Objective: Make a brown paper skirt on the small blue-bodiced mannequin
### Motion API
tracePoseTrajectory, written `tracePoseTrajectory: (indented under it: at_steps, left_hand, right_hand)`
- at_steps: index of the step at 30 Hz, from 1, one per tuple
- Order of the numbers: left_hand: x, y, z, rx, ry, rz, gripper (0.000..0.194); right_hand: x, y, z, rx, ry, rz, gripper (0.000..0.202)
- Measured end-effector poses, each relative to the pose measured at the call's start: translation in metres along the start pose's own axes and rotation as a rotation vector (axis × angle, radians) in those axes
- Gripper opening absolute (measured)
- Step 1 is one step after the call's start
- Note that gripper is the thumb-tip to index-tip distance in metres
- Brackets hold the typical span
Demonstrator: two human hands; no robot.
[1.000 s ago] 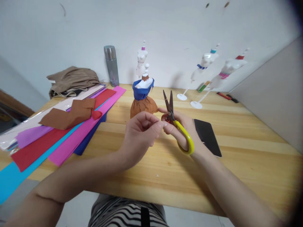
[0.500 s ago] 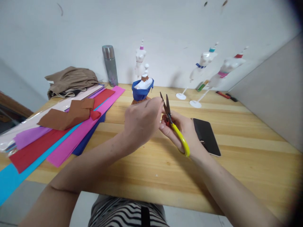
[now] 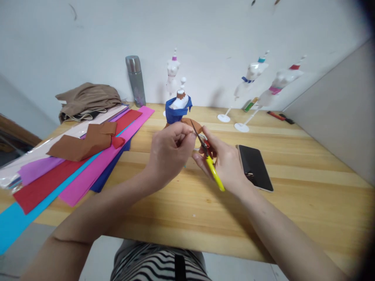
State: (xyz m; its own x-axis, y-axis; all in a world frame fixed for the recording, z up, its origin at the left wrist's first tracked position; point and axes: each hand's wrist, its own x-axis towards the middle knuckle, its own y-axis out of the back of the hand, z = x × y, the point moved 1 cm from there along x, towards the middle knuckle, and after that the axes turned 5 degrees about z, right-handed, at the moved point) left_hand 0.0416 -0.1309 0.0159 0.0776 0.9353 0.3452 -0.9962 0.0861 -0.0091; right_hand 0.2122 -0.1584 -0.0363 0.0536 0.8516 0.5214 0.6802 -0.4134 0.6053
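Observation:
Yellow-handled scissors (image 3: 215,171) are in my right hand (image 3: 224,158), their dark blades pointing up and left to the fingertips of my left hand (image 3: 172,154). My left hand is pinched closed; whatever small thing it holds is too small to make out. Just behind my hands stands a small white mannequin (image 3: 179,103) wrapped in blue paper (image 3: 175,114), with brown at its neck. Brown paper (image 3: 191,124) spreads from its lower part behind the blades. A small red thing (image 3: 207,143) shows by the scissors' pivot, near my right fingers.
Coloured paper strips (image 3: 88,164), a brown sheet (image 3: 84,142) and folded cloth (image 3: 89,97) lie on the left. A metal flask (image 3: 136,82) stands at the back. Three more mannequins (image 3: 172,68) (image 3: 254,72) (image 3: 284,80) stand by the wall. A black phone (image 3: 255,167) lies right of my right hand.
My left hand has turned, so its pinched thumb and finger now show. The scissors have moved left and their blades look closed together. More brown paper shows beside the mannequin.

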Motion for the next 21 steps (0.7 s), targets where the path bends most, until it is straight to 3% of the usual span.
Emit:
tracePoseTrajectory:
  at_steps: [8,12,16,21]
  left_hand:
    - [0.001,0.010,0.005,-0.201,0.219,-0.086,0.019]
    - [0.001,0.016,0.003,-0.229,0.253,-0.114,0.020]
    - [-0.006,0.028,-0.003,-0.153,0.122,-0.026,0.022]
    - [-0.005,0.050,-0.018,-0.175,-0.190,0.211,0.021]
  right_hand:
    - [0.000,-0.003,0.000,-0.066,0.060,0.008,0.076]
    - [-0.001,-0.004,0.001,-0.042,0.087,-0.004,0.080]
    - [-0.002,-0.006,0.003,-0.005,0.070,-0.010,0.081]
    - [-0.006,-0.010,0.008,0.036,0.033,-0.018,0.080]
